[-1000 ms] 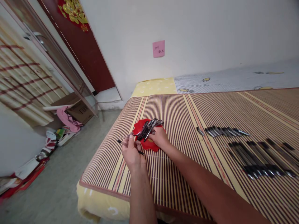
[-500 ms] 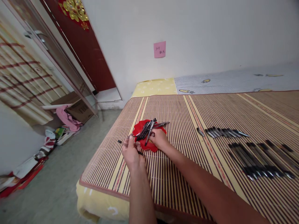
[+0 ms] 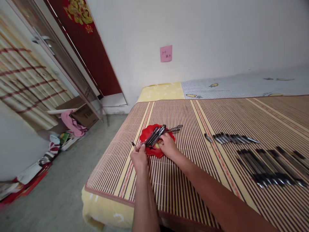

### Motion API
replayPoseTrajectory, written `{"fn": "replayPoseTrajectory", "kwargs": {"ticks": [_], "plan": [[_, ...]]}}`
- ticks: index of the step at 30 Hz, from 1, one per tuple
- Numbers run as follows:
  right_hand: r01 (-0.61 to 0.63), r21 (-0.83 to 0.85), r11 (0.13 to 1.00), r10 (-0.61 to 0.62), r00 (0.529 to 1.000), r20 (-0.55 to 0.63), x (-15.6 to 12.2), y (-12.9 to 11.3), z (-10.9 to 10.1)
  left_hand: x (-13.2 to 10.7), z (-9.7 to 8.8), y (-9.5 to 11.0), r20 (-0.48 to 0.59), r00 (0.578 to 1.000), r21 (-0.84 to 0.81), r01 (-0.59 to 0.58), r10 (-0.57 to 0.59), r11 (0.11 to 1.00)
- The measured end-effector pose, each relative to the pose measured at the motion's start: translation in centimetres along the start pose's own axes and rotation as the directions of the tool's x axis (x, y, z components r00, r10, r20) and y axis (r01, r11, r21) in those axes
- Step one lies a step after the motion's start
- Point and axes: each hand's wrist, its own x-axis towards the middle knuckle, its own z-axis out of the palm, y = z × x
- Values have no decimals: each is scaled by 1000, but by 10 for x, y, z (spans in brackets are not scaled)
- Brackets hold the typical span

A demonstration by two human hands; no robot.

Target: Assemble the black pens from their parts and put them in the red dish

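A red scalloped plate (image 3: 147, 132) rests on the striped mat, with a loose bundle of dark pens (image 3: 154, 137) slanting across it. My left hand (image 3: 140, 158) is closed at the plate's near left edge. It pinches a black-capped pen that sticks out to the left, and its fingertips meet the lower ends of the bundle. On the right side of the plate, my right hand (image 3: 169, 147) has its fingers curled against the bundle; its fingertips are partly hidden under the pens. More pens (image 3: 175, 129) jut past the plate's right rim.
To the right, a row of short pens or caps (image 3: 231, 138) lies on the bamboo mat (image 3: 193, 180). Nearer me is a row of longer dark pens (image 3: 263, 166). A pink note (image 3: 166, 53) sticks to the wall. The bed's left edge drops to the floor.
The pens over the plate now lie closer together, in a more parallel bundle. My left hand has moved right toward them, and the single upright-slanting pen has joined the others.
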Motion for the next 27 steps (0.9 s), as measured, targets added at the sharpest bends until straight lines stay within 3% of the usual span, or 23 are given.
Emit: {"fn": "replayPoseTrajectory", "kwargs": {"ticks": [8,15,22,27], "plan": [[-45,44,998,49,993,-103,-6,7,6,-25,3,0,-53,974,203,-205,220,958],[-55,0,998,55,998,-35,-4,3,5,-24,2,5,-76,961,252,-240,266,938],[-44,-96,994,55,992,115,-4,-10,-14,-12,-2,-1,-56,995,132,-79,87,988],[13,-11,1000,-10,981,191,-5,-21,-34,-1,-6,-9,-63,997,58,-37,41,998]]}}
